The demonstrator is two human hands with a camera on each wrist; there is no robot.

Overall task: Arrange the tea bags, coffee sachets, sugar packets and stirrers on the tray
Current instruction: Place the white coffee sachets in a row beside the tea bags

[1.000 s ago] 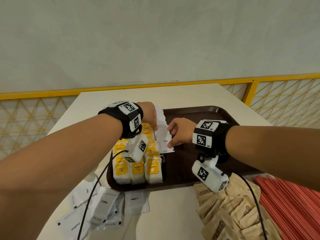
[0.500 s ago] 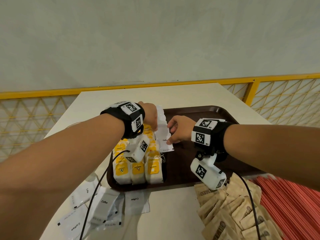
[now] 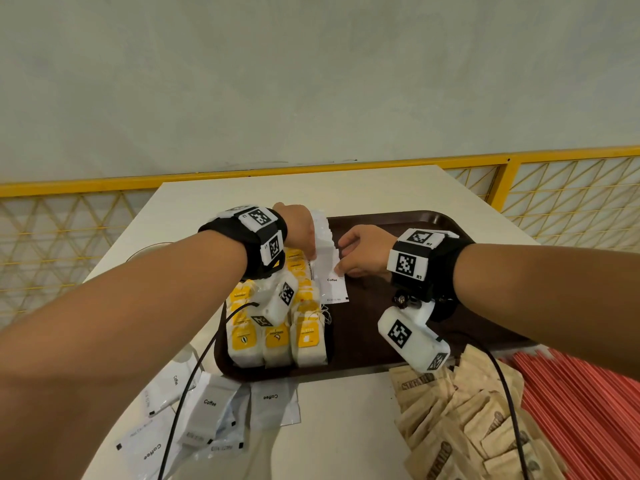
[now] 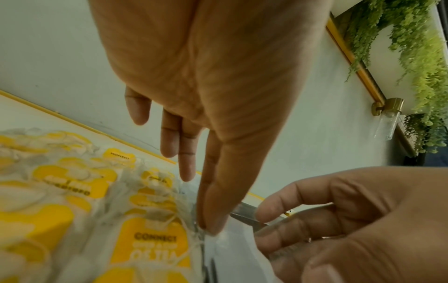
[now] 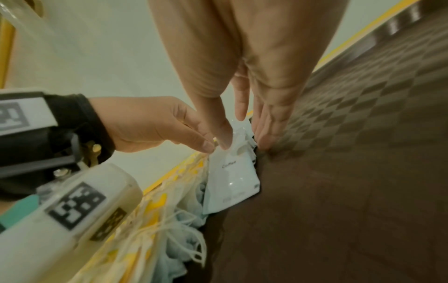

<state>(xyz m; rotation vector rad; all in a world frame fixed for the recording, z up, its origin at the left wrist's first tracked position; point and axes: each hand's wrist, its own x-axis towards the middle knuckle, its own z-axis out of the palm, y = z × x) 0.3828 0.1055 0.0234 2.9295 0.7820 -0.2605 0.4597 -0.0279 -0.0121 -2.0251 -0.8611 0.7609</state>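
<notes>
A brown tray [image 3: 381, 323] lies mid-table. Yellow-labelled tea bags [image 3: 277, 337] fill its left part in rows. Beside them on the tray lies a small stack of white coffee sachets [image 3: 329, 271]. My left hand [image 3: 301, 230] is at the stack's left edge, fingers straight, thumb [image 4: 213, 220] pressing the top sachet [image 4: 232, 249]. My right hand [image 3: 360, 251] pinches the stack [image 5: 232, 178] from the right, thumb [image 5: 225, 137] on top and fingers [image 5: 264, 134] down its right edge against the tray [image 5: 339, 172].
Loose coffee sachets [image 3: 207, 410] lie on the table in front of the tray's left corner. Brown sugar packets [image 3: 460, 410] are heaped at front right, red stirrers [image 3: 581, 403] beyond them. A black cable [image 3: 194, 375] hangs from my left wrist. A yellow railing [image 3: 519, 157] borders the table.
Both hands stay at the sachet stack. The right hand has edged slightly farther along it; the left hand has barely shifted.
</notes>
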